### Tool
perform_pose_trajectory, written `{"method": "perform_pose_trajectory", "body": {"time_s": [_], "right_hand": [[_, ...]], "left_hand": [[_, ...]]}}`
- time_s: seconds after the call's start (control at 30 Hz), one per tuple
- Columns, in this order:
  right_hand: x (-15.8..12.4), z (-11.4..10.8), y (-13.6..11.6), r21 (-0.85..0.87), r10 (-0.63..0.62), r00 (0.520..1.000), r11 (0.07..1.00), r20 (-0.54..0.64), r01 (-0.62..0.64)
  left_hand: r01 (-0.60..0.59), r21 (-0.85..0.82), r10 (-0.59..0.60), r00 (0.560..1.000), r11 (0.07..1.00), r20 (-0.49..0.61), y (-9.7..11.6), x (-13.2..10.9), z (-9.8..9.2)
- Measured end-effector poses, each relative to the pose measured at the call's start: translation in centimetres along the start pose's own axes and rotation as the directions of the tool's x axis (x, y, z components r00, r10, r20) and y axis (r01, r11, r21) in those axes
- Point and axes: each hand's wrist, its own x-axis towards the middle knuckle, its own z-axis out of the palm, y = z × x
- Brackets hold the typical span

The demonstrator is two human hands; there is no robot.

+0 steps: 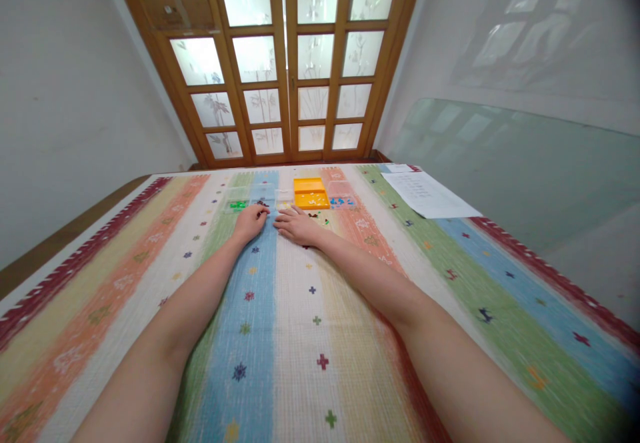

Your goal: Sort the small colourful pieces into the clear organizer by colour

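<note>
Both my arms reach far out over a striped tablecloth. My left hand rests on the cloth with its fingers curled, close to some small dark pieces. My right hand lies beside it, fingers stretched flat toward the left hand. Just beyond the hands stand small trays: a clear one with green pieces, an orange tray with small pieces in it, and a clear one with blue pieces. Loose small pieces lie by my right hand. Whether the left fingers hold anything is too small to tell.
A white printed sheet lies at the table's far right. Wooden glazed doors stand behind the table. A white wall runs along the left, and a pale glass panel leans at the right.
</note>
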Motion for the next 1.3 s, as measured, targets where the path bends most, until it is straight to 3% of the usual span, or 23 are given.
{"method": "perform_pose_trajectory", "body": {"time_s": [0.4,0.53,0.6,0.67,0.73,0.83,0.87,0.93,1.03,1.1,1.2,1.3], "right_hand": [[-0.2,-0.2,0.1,-0.047,0.019,0.998,0.999,-0.057,-0.021],[-0.4,-1.0,1.0,-0.01,0.109,0.982,0.994,-0.156,-0.112],[-0.7,-1.7,2.2,0.027,0.205,0.947,0.979,-0.247,-0.205],[-1.3,-2.5,4.0,0.07,0.32,0.89,0.947,-0.326,-0.315],[-2.4,-3.2,6.2,0.129,0.441,0.789,0.894,-0.428,-0.43],[-4.3,-3.9,9.5,0.226,0.529,0.632,0.837,-0.566,-0.499],[-4.9,-4.0,10.4,0.255,0.547,0.574,0.821,-0.609,-0.511],[-5.9,-4.1,11.7,0.349,0.609,0.405,0.757,-0.682,-0.552],[-6.7,-4.1,12.5,0.496,0.701,0.205,0.652,-0.683,-0.574],[-7.0,-4.1,12.7,0.557,0.743,0.132,0.595,-0.656,-0.579],[-7.4,-4.0,13.0,0.604,0.778,0.063,0.533,-0.625,-0.593],[-7.4,-3.6,12.9,0.599,0.788,0.084,0.527,-0.61,-0.603]], "left_hand": [[0.002,-0.001,-0.002,1.0,1.0,0.02,0.0,0.0,0.0],[0.007,-0.002,-0.007,1.0,1.0,0.022,0.2,-0.1,-0.2],[0.015,-0.003,-0.015,1.0,1.0,0.022,0.4,-0.1,-0.3],[0.016,-0.004,-0.016,1.0,1.0,0.026,0.4,-0.1,-0.3],[0.013,-0.008,-0.012,0.999,1.0,0.029,0.4,-0.1,-0.3],[0.009,-0.016,-0.008,1.0,1.0,0.029,0.3,-0.1,-0.3],[0.007,-0.018,-0.007,1.0,1.0,0.031,0.3,-0.1,-0.3],[0.002,-0.021,-0.002,0.999,1.0,0.037,0.3,-0.1,-0.3],[-0.004,-0.019,0.005,0.999,1.0,0.049,0.3,-0.1,-0.4],[0.001,-0.017,0.0,0.999,1.0,0.053,0.3,-0.1,-0.3],[0.001,-0.021,0.0,0.999,1.0,0.052,0.2,-0.1,-0.2],[-0.019,-0.022,0.02,0.999,1.0,0.045,0.0,-0.1,-0.1]]}}
